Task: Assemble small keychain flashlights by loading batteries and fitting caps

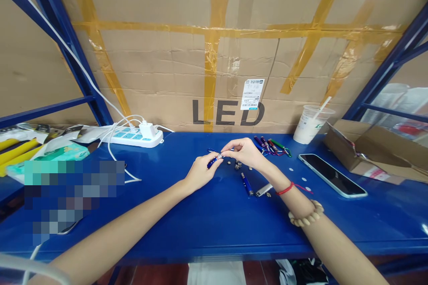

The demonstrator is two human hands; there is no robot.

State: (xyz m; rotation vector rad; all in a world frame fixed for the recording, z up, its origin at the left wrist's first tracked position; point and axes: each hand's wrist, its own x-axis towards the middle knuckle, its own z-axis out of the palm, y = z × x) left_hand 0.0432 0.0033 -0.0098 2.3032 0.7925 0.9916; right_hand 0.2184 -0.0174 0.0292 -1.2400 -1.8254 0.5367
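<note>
My left hand (203,171) is closed around a small blue keychain flashlight (212,162), a slim metal tube with a silvery end. My right hand (245,153) pinches at that silvery end with thumb and forefinger; any tiny part between those fingertips is hidden. A thin blue clip loop shows just behind the hands. Below my right hand lie several small round silvery pieces (237,164), which look like button cells. Nearer to me are another blue tube (246,184) and a silver-grey stick (264,190), close to my right wrist.
Several coloured tubes with clips (271,146) lie at the back. To the right are a phone (332,174), a drink cup (308,125) and an open carton (374,151). A white power strip (133,136) with cables stands at the back left of the blue table (207,227).
</note>
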